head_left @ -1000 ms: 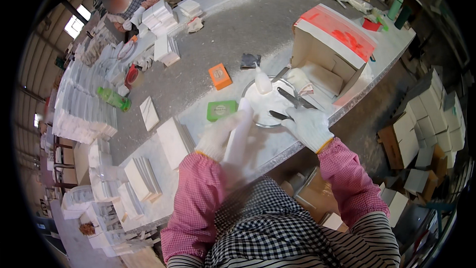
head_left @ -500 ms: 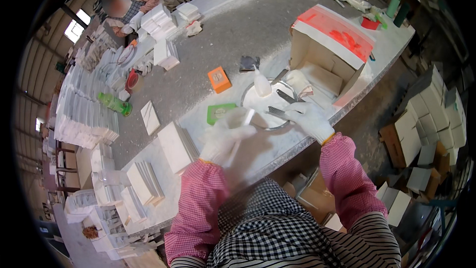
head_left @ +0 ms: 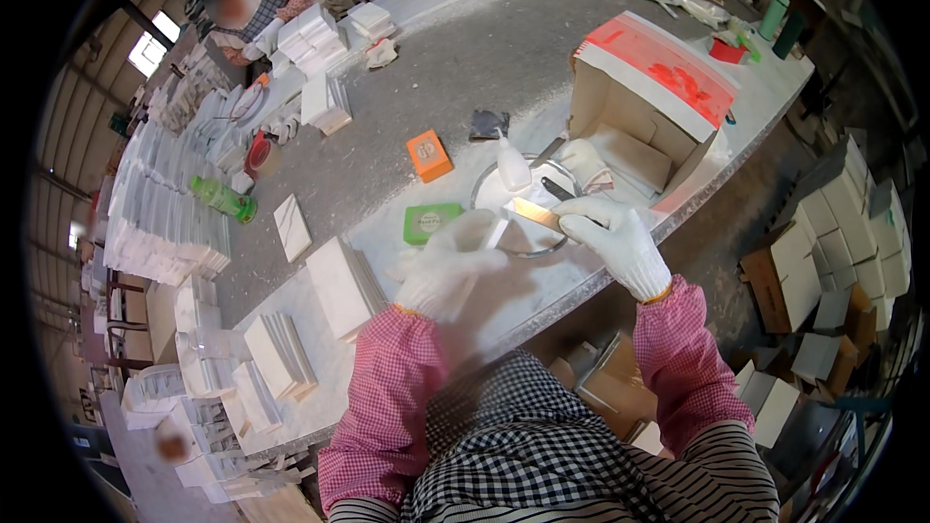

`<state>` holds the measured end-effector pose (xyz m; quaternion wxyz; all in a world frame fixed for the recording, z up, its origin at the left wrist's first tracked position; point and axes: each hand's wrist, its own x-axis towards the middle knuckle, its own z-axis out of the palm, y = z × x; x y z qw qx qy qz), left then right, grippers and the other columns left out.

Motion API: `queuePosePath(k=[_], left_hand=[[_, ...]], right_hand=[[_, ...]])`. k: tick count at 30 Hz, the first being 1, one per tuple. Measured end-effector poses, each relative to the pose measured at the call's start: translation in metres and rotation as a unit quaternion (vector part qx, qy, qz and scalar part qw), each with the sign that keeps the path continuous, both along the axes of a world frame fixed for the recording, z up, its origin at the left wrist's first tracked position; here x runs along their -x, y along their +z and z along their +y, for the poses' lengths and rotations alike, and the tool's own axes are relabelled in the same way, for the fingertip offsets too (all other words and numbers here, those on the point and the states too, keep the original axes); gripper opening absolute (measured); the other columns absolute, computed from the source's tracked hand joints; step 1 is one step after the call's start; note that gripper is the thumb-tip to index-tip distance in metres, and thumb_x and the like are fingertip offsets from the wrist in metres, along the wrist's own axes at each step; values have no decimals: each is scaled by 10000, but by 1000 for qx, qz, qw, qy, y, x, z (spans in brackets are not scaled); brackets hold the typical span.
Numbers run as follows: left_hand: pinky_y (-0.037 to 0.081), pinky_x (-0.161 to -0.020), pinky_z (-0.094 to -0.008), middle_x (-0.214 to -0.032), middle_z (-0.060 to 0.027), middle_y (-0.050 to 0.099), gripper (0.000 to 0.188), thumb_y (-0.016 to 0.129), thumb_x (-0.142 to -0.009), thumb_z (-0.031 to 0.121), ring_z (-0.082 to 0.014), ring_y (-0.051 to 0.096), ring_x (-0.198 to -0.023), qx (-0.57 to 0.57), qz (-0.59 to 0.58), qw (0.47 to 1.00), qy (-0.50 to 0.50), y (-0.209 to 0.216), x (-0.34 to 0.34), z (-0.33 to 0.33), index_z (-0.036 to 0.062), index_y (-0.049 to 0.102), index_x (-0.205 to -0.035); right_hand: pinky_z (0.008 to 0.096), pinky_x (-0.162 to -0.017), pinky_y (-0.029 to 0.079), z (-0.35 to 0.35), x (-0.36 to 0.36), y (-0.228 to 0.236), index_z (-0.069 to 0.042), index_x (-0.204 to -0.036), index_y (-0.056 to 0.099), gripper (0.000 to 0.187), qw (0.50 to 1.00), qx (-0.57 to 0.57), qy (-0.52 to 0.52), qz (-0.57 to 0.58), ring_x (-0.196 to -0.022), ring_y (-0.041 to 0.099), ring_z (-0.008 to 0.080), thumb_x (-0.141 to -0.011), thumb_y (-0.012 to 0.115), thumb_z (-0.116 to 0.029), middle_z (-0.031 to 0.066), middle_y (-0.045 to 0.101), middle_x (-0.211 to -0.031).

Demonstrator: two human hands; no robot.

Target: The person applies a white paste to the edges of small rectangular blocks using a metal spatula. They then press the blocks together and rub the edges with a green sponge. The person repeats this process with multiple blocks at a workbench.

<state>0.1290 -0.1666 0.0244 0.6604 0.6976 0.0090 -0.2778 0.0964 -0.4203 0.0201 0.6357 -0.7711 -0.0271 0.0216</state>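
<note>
Right hand [head_left: 620, 240], yours: white glove, orange-edged cuff, pink checked sleeve; thumb and fingers clamped on the near end of a scraper [head_left: 536, 214]. Scraper: flat blade, catching a yellowish light; it projects from your fingertips to the left, above the near part of a round metal dish [head_left: 538, 254], its free end pointing toward your other hand.

Left hand [head_left: 446, 266], yours: matching glove, thumb and fingers closed about a slim white slab [head_left: 495, 233] seen nearly edge-on. Slab: upper end clear of your fingers, just beside the scraper's tip; whether the two touch, you cannot tell from this angle.

Dish contents: white material, a translucent squeeze bottle [head_left: 513, 167] leaning within, a dark-bladed tool [head_left: 556, 189] lying between the bottle and your right hand.

Near your left hand: one green box [head_left: 432, 222], just beyond the fingers; one stack of white tiles [head_left: 341, 283], standing on edge to the left of your wrist.

Farther out on the table [head_left: 407, 97]: one orange box [head_left: 429, 156], beyond the green one; one open carton [head_left: 659, 66], red-topped, beyond your right hand.
</note>
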Motion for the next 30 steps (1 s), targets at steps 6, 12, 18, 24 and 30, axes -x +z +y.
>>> queuePosePath(k=[6,12,18,24,30], left_hand=[[404,-1188,-383,-1373,-146,657,747,778,-741,158,-285,591,-1305,-42,-8,999,-31,11,-2,-2,23,595,-1452],[389,-1193,-378,-1377,-137,660,762,808,-739,182,-283,587,-1312,3,15,999,-37,12,-2,0,43,597,-1458],[385,-1194,-376,-1358,-132,670,759,833,-735,197,-278,586,-1309,22,10,1000,-19,4,-2,1,49,610,-1445],[396,-1183,-376,-1357,-132,669,766,834,-735,205,-273,587,-1304,27,19,999,-33,7,-3,0,42,604,-1448],[429,-1151,-382,-1341,-138,672,732,812,-749,159,-273,606,-1274,42,17,999,-28,9,-2,-1,14,598,-1433]], right_hand=[[295,-838,540,2,1,-7,19,-1128,755,243,1000,7,7,-24,-903,684,156,-979,659,-148,86,750,-996],[318,-840,553,2,-1,-19,6,-1146,749,241,995,56,9,-83,-919,708,218,-980,661,-145,144,756,-1041],[345,-855,568,1,0,-18,9,-1147,745,239,993,70,15,-93,-961,730,279,-979,663,-140,180,759,-1098],[348,-857,571,0,0,-19,17,-1141,743,244,988,94,8,-119,-970,734,289,-976,672,-147,188,761,-1109],[349,-860,572,1,2,-15,17,-1138,745,250,992,82,6,-97,-968,736,298,-970,681,-157,184,765,-1105]])
